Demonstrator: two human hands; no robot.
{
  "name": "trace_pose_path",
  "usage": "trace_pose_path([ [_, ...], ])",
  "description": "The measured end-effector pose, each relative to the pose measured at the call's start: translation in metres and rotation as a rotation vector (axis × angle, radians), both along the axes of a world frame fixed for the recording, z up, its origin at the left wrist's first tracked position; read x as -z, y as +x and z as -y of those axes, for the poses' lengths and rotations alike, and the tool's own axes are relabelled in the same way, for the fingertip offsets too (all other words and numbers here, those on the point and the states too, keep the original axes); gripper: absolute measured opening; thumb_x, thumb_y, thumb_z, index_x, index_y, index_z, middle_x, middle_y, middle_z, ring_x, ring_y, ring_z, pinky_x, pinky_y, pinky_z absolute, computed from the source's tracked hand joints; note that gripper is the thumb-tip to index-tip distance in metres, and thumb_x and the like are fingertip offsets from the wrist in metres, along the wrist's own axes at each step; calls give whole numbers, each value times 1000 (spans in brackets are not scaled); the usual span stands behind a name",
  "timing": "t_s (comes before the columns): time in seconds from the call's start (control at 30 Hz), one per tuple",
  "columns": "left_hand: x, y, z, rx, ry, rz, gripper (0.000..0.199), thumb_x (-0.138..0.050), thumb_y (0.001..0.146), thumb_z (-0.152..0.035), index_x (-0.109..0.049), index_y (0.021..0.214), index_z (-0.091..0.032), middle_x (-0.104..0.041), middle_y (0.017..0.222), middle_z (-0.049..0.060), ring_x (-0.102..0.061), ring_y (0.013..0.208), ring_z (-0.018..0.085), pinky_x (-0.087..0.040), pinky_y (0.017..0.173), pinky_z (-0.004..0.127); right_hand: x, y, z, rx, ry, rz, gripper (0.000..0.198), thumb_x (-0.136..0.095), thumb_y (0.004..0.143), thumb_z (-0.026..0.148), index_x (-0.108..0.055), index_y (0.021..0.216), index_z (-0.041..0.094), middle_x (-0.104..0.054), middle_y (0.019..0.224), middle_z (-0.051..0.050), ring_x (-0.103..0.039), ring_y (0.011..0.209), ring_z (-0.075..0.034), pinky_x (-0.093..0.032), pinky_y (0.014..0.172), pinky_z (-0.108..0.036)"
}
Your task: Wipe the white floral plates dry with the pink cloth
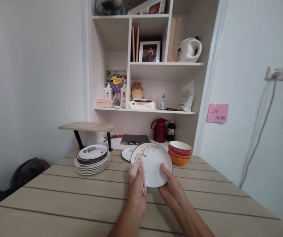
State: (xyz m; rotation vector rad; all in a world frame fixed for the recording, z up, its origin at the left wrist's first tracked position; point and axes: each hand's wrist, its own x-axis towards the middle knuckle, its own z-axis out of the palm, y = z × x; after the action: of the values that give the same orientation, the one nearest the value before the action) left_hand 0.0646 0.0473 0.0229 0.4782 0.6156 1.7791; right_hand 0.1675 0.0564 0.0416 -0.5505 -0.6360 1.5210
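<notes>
A white plate (154,166) with a dark rim and a brown flower pattern is tilted up towards me above the table. My right hand (171,187) grips its lower right edge, thumb on the face and fingers behind. At the plate's left side my left hand (137,186) is closed on a pale pink cloth (136,168), which lies against the plate's face and edge. The left fingers behind the cloth are hidden. Beyond the held plate, another patterned plate (126,154) lies on the table, partly covered from view.
On the left stands a stack of plates (92,168), close to a small raised wooden stand (87,126). Stacked red and orange bowls (179,160) sit at the right. A red jug (159,130), a dark bottle (171,131) and a laptop-like slab (135,139) line the back.
</notes>
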Motion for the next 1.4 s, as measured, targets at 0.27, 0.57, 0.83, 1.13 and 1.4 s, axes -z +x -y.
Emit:
trace_pose_path([
  [0.27, -15, -30, 1, -126, 97, -338, 48, -76, 70, -38, -62, 111, -18, -70, 111, 11, -66, 100, 22, -50, 90, 31, -25, 25, 12, 87, 207, 431, 63, -83, 58, 33, -63, 116, 18, -72, 107, -9, -65, 96, -26, -50, 84, -37],
  [0.57, -29, -34, 14, -97, 280, -837, 29, -72, 73, -41, -67, 92, -19, -71, 86, 4, -62, 82, 18, -47, 75, 23, -31, 45, 10, 154, 260, 615, 47, -84, 58, 36, -70, 100, 20, -75, 96, -6, -66, 83, -22, -50, 70, -29],
  [0.83, -26, -29, 11, -108, 173, -487, 51, -76, 70, -42, -62, 112, -17, -71, 108, 10, -66, 96, 22, -50, 86, 31, -20, 19, 12, 160, 143, 314, 51, -83, 58, 39, -70, 102, 16, -76, 92, -9, -70, 77, -24, -54, 69, -33],
  [1.13, -9, -9, 0, -78, 141, -197, 52, -73, 73, -45, -63, 117, -19, -67, 119, 11, -62, 111, 25, -47, 99, 36, -11, -2, 11, 140, -13, -59, 54, -81, 65, 36, -65, 114, 21, -73, 110, -5, -66, 106, -24, -57, 87, -36],
  [1.4, -2, 4, 3, -71, 106, -223, 54, -73, 73, -48, -63, 117, -18, -67, 119, 12, -63, 109, 25, -50, 95, 35, -4, -13, 9, 17, -3, -221, 39, -71, 77, 38, -66, 112, 23, -70, 118, -3, -52, 126, -20, -52, 98, -33],
])
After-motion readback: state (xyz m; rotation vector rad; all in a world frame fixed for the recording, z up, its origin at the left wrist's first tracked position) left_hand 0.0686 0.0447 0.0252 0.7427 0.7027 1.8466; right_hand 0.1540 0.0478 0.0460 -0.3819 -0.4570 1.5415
